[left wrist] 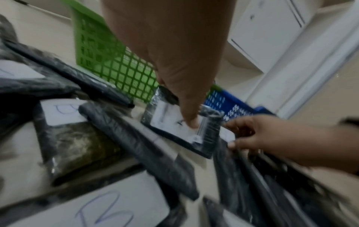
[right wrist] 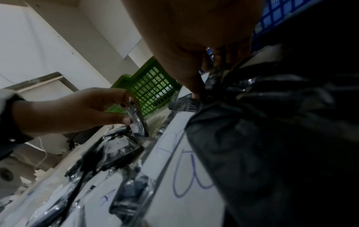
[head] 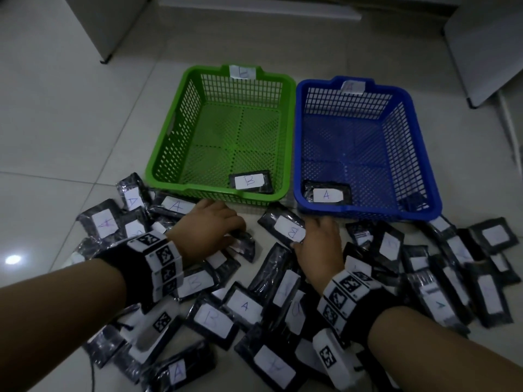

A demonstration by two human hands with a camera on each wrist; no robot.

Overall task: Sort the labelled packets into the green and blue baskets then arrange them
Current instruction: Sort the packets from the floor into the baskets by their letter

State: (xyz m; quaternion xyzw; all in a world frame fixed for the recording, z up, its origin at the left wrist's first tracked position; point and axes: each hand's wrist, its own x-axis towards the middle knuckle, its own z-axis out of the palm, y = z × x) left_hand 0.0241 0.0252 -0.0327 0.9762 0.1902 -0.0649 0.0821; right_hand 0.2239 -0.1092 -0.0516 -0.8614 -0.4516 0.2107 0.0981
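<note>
The green basket [head: 181, 128], tagged B, stands beside the blue basket [head: 407, 142], tagged A, on the floor. A B packet [head: 250, 181] lies in the green one's near right corner, and an A packet [head: 325, 193] in the blue one's near left corner. In front of them several black packets with white A or B labels [head: 243, 305] lie heaped. My left hand [head: 235, 236] pinches a small packet [left wrist: 182, 133], thumb on its label; the letter is blurred. My right hand [head: 300, 241] grips the near end of a B packet [head: 283, 226] before the blue basket.
White cabinets stand at the back left [head: 113, 24] and at the right [head: 486, 52]. The packet heap spreads from the left tiles [head: 104, 222] to the far right [head: 492, 236]. Bare tiled floor [head: 56, 123] lies left of the green basket.
</note>
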